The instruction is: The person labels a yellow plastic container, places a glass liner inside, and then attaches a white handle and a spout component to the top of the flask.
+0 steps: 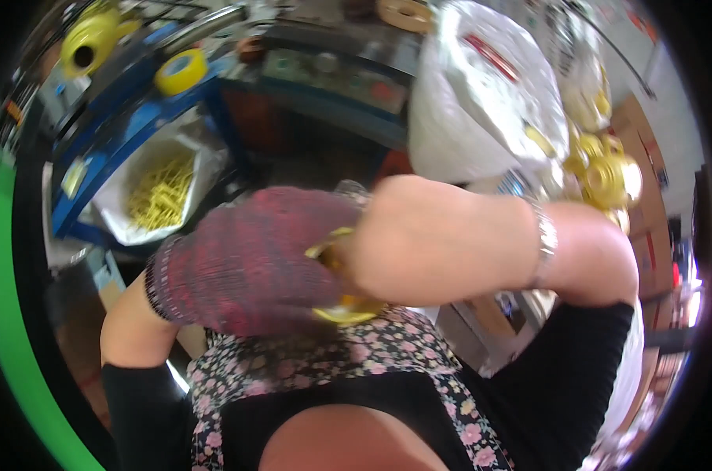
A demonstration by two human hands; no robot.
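The left hand, in a dark red knit glove, grips a shiny yellow piece that shows in the gap between the two hands, in front of the floral apron. The right hand is bare and curled against the right side of the piece; its fingers are hidden, so I cannot tell whether it also grips. A bracelet circles the right wrist.

To the far left, a roll of yellow tape sits on a blue table, with a yellow pot with a dark round opening farther left. Below the tape, an open white bag holds thin yellow strips. Right of centre and farther off stands a big white sack with a red item in its top. Glossy yellow vessels cluster at the right, beside brown cardboard.
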